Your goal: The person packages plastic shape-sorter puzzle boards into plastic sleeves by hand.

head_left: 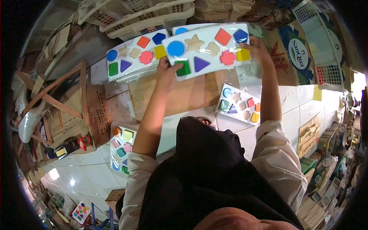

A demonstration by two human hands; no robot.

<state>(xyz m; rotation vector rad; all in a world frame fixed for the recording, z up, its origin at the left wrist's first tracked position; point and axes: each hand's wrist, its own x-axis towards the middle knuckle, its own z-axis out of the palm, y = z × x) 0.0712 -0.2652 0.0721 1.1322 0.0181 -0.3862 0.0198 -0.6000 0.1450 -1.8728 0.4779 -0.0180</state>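
Observation:
Both hands hold a white shape puzzle board (209, 35) tilted in front of me, set with coloured shapes such as a blue circle, red diamond and purple triangle. My left hand (167, 71) grips its lower left corner, thumb over the green square. At the right end, my right hand (257, 50) pinches the edge beside the yellow square. Just behind and to the left lies a stack of similar puzzle boards (133, 45), its top one showing the same shapes. Part of another board peeks out behind the held one.
Beneath lies a brown flat panel (180, 96) on the white tiled floor (172, 132). Plastic-wrapped puzzles rest at the right (232, 116) and left (122, 141). White plastic crates (149, 19) stand behind, cardboard boxes (285, 57) at the right, and a wooden frame (84, 92) at the left.

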